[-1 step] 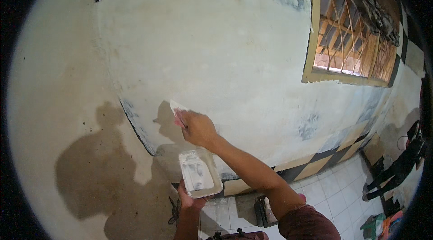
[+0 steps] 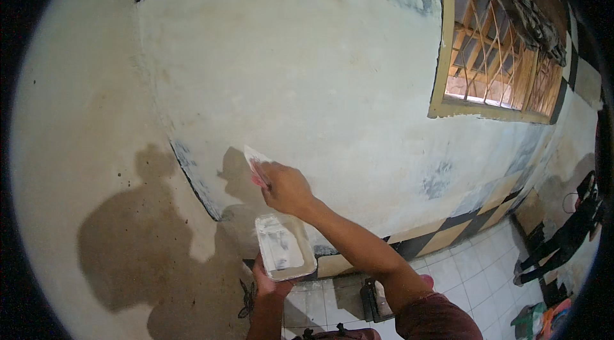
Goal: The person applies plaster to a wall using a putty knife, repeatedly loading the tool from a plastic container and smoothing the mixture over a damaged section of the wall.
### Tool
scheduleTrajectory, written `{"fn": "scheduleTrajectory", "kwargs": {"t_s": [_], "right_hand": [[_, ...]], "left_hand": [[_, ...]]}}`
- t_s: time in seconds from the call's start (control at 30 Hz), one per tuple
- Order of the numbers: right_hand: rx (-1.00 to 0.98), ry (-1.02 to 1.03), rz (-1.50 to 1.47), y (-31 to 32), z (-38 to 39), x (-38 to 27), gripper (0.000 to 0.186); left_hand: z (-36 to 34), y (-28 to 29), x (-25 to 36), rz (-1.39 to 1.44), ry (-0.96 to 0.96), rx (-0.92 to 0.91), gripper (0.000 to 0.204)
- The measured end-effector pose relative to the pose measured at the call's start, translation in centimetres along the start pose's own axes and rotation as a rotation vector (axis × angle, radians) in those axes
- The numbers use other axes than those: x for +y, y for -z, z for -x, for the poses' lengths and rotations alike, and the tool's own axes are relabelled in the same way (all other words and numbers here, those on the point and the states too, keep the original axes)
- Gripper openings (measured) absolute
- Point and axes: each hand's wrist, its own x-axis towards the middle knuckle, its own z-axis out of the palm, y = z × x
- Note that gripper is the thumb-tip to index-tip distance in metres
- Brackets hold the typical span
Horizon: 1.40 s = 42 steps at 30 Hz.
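White tray (image 2: 306, 247), lower centre, long axis running roughly up-frame, held in my left hand (image 2: 272, 285); it lies just below my right hand (image 2: 286, 188), fingers wrapped round the scraper (image 2: 256, 164), which points upper left.

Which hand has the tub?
The left hand, supporting the tub from below; the right hand, higher in view, holds the scraper instead.
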Motion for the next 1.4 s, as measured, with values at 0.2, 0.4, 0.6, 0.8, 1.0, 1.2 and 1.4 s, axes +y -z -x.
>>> {"fn": "scheduleTrajectory", "kwargs": {"t_s": [0.2, 0.4, 0.6, 0.8, 1.0, 1.2, 1.4], "right_hand": [[0.25, -0.657, -0.843, 8.0, 8.5, 1.6, 0.028], [0.662, -0.833, -1.185, 10.4, 13.8, 2.8, 0.022], [0.529, -0.972, -0.983, 12.3, 18.8, 3.7, 0.018], [0.343, -0.943, -0.485, 12.1, 21.3, 3.1, 0.014], [0.275, -0.859, -0.011, 12.1, 22.2, 3.3, 0.016], [0.2, -0.851, 0.102, 12.4, 22.6, 4.5, 0.018], [0.166, -0.894, 0.014, 13.2, 22.4, 4.9, 0.019]], "left_hand": [[1.5, -5.6, -1.0, -0.097, 0.004, 0.008, 0.051], [-1.5, -4.2, -2.9, 0.171, 0.234, -0.146, 0.048], [-2.6, -5.3, -5.5, 0.136, 0.243, -0.066, 0.047], [-5.0, -3.8, -7.6, 0.167, 0.311, -0.326, 0.049], [-4.8, -5.4, -9.4, 0.243, 0.376, -0.196, 0.052], [-4.9, -5.9, -10.7, 0.225, 0.296, -0.146, 0.051], [-4.9, -6.4, -11.9, 0.252, 0.3, -0.147, 0.049]]}}
